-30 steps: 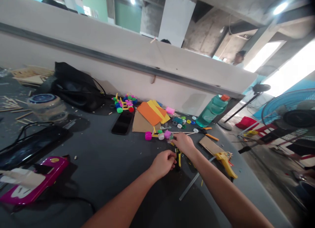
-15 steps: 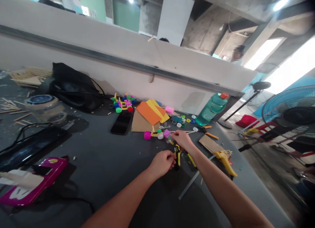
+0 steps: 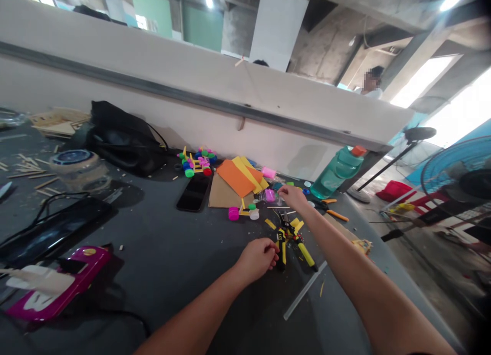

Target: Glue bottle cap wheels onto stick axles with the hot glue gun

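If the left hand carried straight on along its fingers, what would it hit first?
Most likely the nearer yellow-and-black pliers handle, right beside the fingertips of the left hand. Depth is unclear in this single view, so they may be touching.

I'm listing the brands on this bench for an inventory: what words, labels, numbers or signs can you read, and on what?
None can be read.
Green bottle: any marking is too blurred.
Yellow-and-black pliers: any print on the handles is too small.
Pink power strip: a yellow oval shows on top, too blurred to read.
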`<move>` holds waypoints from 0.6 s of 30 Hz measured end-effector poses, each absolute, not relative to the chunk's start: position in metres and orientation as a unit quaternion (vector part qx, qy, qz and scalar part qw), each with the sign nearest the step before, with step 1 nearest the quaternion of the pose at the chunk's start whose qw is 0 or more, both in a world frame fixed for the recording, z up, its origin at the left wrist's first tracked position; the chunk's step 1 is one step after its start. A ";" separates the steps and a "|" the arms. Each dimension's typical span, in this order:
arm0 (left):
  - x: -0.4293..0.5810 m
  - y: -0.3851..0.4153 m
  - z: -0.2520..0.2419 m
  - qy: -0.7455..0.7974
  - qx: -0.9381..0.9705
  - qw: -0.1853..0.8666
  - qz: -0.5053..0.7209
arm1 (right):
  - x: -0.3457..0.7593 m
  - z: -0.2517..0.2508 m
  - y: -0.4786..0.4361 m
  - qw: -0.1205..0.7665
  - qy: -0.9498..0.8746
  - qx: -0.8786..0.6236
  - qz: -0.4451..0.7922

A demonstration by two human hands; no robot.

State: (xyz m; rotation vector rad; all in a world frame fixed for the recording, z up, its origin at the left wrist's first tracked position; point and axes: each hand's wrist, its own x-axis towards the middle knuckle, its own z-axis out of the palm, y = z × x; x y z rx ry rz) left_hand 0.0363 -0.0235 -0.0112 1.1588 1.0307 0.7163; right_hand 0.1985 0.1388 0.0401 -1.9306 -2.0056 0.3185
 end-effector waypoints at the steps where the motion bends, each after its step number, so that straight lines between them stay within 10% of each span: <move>1: 0.036 -0.024 -0.011 0.455 0.509 0.658 0.317 | 0.200 0.038 0.141 0.169 -0.699 -0.684 0.119; 13: 0.027 -0.014 0.001 0.464 0.467 0.626 0.417 | 0.200 0.040 0.031 0.290 -0.632 -0.636 0.336; 18: 0.024 -0.015 0.009 0.441 0.438 0.632 0.462 | 0.184 0.031 -0.016 0.469 -0.541 -0.482 0.506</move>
